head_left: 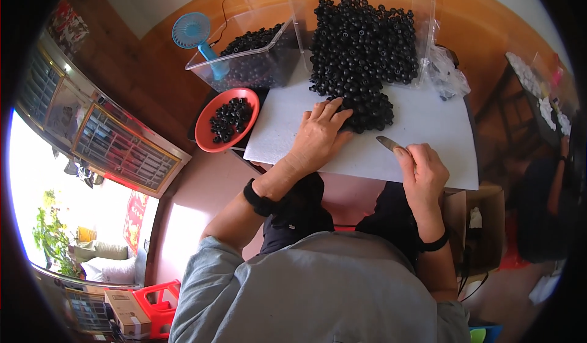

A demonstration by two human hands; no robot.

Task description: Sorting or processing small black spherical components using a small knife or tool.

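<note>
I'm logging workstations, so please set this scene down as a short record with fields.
Left hand: left hand, fingers at the near end of the black bead pile
Right hand: right hand, gripping a small knife, blade apart from the pile
Surface: white board
Bowl: red bowl, left of the board, holding small black pieces
Bin: clear bin, beyond the bowl, holding black pieces
Fan: blue fan, by that bin

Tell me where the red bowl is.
In the head view, the red bowl is left of centre, beside the white tabletop and just below the bin with the blue fan.
</note>
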